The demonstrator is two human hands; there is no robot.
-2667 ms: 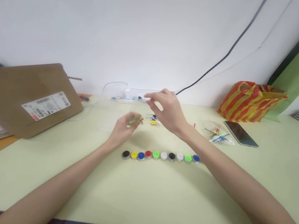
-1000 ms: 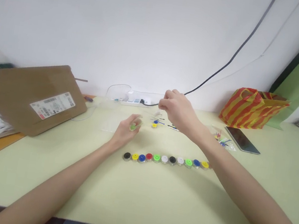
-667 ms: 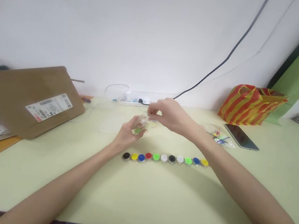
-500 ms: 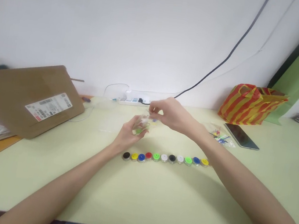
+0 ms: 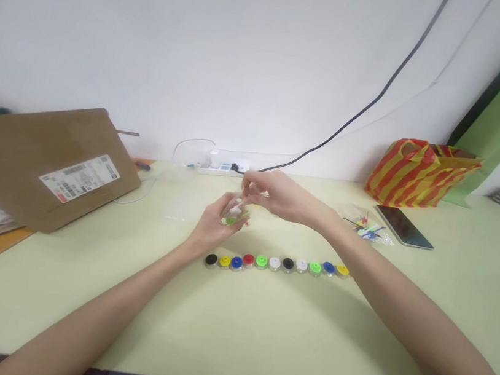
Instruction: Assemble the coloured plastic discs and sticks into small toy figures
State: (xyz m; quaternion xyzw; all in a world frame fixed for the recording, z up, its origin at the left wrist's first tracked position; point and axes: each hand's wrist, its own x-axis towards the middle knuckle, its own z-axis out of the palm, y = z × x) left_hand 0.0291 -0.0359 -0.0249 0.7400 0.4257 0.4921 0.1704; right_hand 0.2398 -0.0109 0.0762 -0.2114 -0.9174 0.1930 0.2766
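My left hand [image 5: 214, 225] is raised over the table, fingers curled round a small clear round piece with a green centre [image 5: 233, 215]. My right hand [image 5: 277, 195] reaches in from the right and pinches at the top of that same piece; I cannot make out whether it holds a part of its own. Below both hands a row of several small round pieces with coloured centres [image 5: 276, 263] lies on the pale yellow-green table [image 5: 230, 327], running from a black one at the left to a yellow one at the right.
A brown cardboard parcel [image 5: 44, 161] with a label leans at the left. A white power strip [image 5: 222, 166] sits by the wall. At the right lie a clear bag of small coloured sticks [image 5: 363, 223], a dark phone [image 5: 402, 226] and a red-and-yellow striped bag [image 5: 415, 170].
My right hand came down from near the power strip to meet the left hand at the green-centred piece. The row on the table gained a yellow piece at its right end.
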